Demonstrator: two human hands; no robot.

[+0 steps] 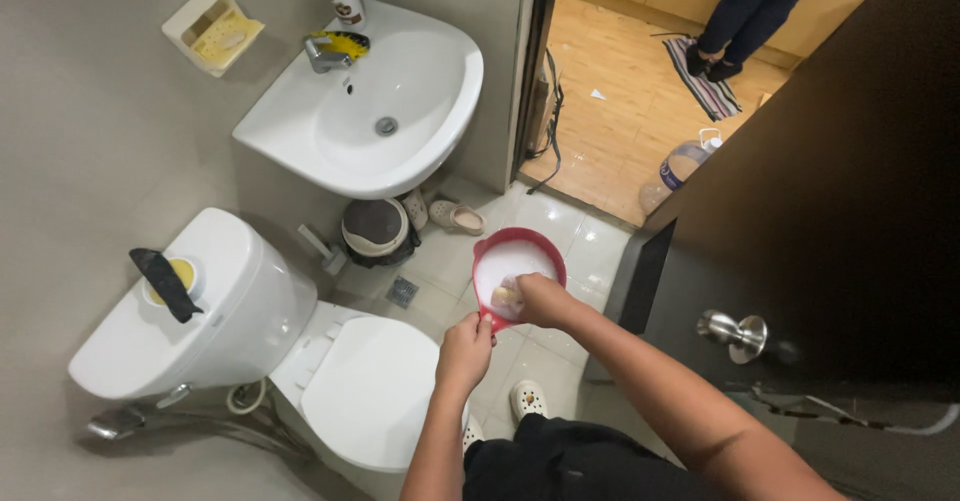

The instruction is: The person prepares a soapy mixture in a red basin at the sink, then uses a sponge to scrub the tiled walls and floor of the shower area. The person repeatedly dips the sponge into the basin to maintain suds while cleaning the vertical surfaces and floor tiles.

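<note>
Left hand (465, 349) grips a red dipper's (545, 249) handle; right hand's (542, 299) fingers close on a pale sponge (505, 297) inside, above the toilet (365, 386).

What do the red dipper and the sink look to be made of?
The red dipper looks like moulded plastic: thin rim, even matte colour. The sink seems glazed ceramic, white and glossy with soft reflections, though the picture cannot confirm it.
</note>
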